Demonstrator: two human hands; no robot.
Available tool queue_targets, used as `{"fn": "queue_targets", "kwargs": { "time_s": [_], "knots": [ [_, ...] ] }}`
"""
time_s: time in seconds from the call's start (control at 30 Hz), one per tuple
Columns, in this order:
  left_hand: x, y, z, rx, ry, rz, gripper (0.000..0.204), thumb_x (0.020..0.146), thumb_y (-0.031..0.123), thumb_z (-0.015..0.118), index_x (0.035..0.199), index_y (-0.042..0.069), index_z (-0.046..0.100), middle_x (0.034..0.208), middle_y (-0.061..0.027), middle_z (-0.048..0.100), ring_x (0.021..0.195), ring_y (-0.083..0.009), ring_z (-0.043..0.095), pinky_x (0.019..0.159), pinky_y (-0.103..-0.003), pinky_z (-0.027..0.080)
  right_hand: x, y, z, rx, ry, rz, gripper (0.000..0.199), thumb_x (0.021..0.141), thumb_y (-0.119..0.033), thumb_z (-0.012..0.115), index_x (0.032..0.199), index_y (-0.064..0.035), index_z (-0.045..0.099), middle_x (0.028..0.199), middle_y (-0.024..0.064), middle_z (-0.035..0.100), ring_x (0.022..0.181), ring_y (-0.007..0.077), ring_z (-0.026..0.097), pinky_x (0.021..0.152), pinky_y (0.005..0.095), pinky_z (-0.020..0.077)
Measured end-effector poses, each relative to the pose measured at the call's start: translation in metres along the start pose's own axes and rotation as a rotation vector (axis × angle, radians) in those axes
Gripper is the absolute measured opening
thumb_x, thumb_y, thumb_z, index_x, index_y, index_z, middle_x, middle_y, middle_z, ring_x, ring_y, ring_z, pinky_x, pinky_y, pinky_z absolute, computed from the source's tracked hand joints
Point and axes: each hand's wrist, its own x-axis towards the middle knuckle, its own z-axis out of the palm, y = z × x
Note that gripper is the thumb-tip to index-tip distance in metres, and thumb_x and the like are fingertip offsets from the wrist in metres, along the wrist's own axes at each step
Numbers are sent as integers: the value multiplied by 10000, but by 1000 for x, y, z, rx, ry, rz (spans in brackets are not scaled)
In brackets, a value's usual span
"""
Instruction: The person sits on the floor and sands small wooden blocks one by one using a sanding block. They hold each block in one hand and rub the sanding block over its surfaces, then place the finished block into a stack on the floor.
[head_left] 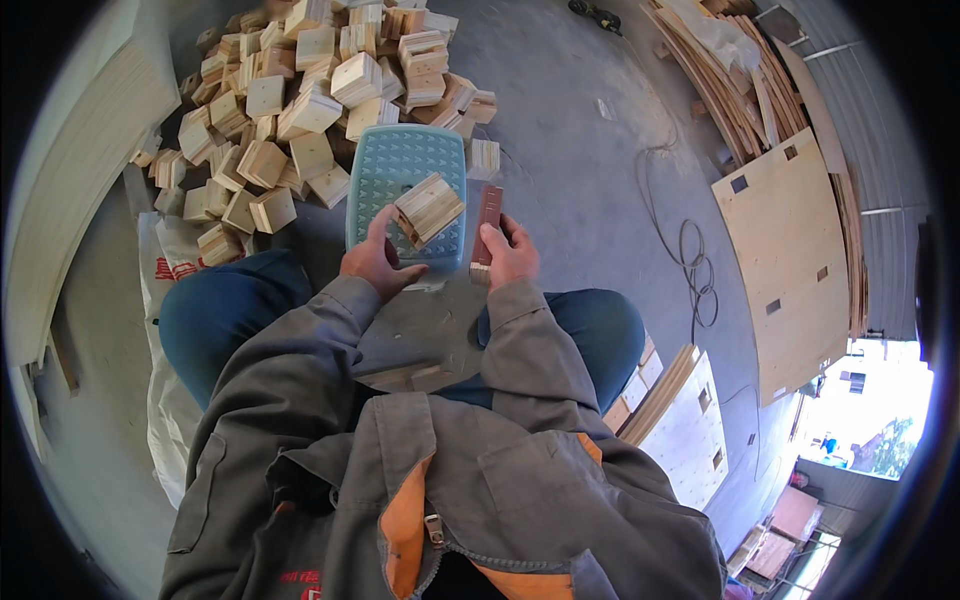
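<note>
A teal plastic stool (408,150) with a raised pattern on its top stands in front of me. On it lies a small layered plywood block (430,210), turned at an angle. My left hand (376,262) is at the block's near left side, thumb and index finger spread apart. The index fingertip is beside the block's edge; I cannot tell if it touches. My right hand (512,255), just right of the stool, is closed round a reddish-brown bar (489,212) with a pale wooden lower end. The bar is held upright in the view, apart from the block.
A big heap of plywood blocks (310,110) lies beyond and left of the stool. White sacking (165,340) is by my left knee. A cable (690,260) loops over the floor at right, near leaning plywood sheets (785,265). More notched boards (685,430) stand behind my right knee.
</note>
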Motion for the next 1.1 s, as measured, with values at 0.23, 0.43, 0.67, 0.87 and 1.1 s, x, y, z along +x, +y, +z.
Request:
{"fn": "queue_targets", "kwargs": {
  "time_s": [0.23,0.43,0.67,0.87,1.1],
  "knots": [
    [31,1,14,58,434,390,1049,668,335,1015,1531,55,491,1336,-180,609,1230,-354,626,1049,-429,547,0,15,-12,-168,-4,-23,523,967,-103,771,1429,77,606,1266,155,720,1024,183,734,853,327,623],
    [48,42,8,165,317,350,1010,688,347,978,1517,23,501,1444,-241,576,1348,-415,571,1113,-469,502,-6,13,-15,-329,-55,11,589,880,-261,837,1359,48,688,1314,208,736,1207,262,707,1044,368,549],
    [71,48,-2,200,56,107,918,750,415,926,1478,-10,564,1360,-262,677,1288,-400,654,1107,-440,508,-12,0,-11,-453,-104,92,598,864,-299,840,1341,35,703,1292,214,745,1210,289,711,1060,375,542],
    [81,46,-6,-17,-51,85,797,780,371,924,1390,-46,625,1309,-238,719,1252,-352,698,1069,-409,538,-10,2,-8,-450,-95,24,614,874,-302,845,1361,36,685,1294,217,741,1200,290,713,1065,379,540],
    [70,26,6,-580,-5,87,499,846,-10,864,1282,-41,623,1386,-147,676,1246,-211,673,1046,-353,565,-6,-12,5,-302,-91,-100,645,889,-256,839,1415,53,630,1353,215,710,1246,282,684,1065,387,538]
  ]
}}
